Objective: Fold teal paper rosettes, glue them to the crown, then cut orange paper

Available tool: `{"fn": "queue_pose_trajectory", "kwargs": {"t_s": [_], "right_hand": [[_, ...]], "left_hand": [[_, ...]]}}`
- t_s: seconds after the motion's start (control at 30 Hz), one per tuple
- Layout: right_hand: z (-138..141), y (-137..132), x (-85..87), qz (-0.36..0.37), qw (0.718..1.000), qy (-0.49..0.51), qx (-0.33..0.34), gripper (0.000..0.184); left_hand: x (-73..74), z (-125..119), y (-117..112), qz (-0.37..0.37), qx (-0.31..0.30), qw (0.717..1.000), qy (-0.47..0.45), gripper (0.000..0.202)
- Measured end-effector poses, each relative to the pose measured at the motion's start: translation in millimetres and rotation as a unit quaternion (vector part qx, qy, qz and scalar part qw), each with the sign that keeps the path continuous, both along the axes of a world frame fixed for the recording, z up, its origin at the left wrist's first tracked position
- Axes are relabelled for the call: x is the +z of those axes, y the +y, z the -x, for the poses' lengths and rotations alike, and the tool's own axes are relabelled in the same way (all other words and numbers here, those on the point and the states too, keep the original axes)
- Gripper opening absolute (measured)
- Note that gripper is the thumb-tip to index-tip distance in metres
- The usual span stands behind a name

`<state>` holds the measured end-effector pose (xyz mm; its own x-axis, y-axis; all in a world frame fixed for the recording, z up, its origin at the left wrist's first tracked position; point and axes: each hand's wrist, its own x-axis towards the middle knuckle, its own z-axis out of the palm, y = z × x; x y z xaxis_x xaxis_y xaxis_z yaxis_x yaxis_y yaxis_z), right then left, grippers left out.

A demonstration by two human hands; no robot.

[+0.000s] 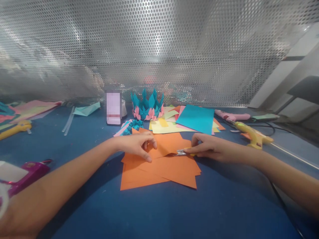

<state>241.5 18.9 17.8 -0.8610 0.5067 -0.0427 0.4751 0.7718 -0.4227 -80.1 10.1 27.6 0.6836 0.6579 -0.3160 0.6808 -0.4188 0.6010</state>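
Note:
A loose stack of orange paper sheets lies on the blue table in front of me. My left hand presses down on the top sheet, fingers curled and pinching its folded edge. My right hand is closed around a yellow-handled cutter, whose metal tip rests at the fold of the orange paper, close to my left fingertips.
Behind the orange paper stand a teal origami crown with pink flowers, a pile of coloured sheets and a phone. Glue guns lie at the right and left. A pink tool lies near left. Perforated metal wall behind.

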Motion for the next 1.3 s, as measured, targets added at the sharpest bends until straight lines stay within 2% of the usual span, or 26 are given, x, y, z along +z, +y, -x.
{"fn": "queue_pose_trajectory", "kwargs": {"t_s": [0.23,0.63,0.87,1.13,1.3], "right_hand": [[10,-3,-0.8,-0.035,0.999,0.015,0.007,0.037],[3,-3,2.5,0.005,1.0,0.005,0.017,0.037],[-1,7,-3.8,-0.013,1.0,0.021,0.004,0.037],[17,-8,-5.6,-0.051,0.998,0.029,0.014,0.038],[25,-18,-0.2,-0.055,0.998,0.027,0.01,0.039]], "left_hand": [[2.0,2,2,0.009,-0.02,1.0,-0.003,0.051],[2.4,5,2,0.016,-0.025,0.999,-0.01,0.052],[3.3,11,6,0.068,-0.037,0.997,-0.031,0.053],[5.0,10,6,0.073,-0.033,0.997,-0.023,0.055],[5.9,8,4,0.058,-0.031,0.998,-0.01,0.057]]}}
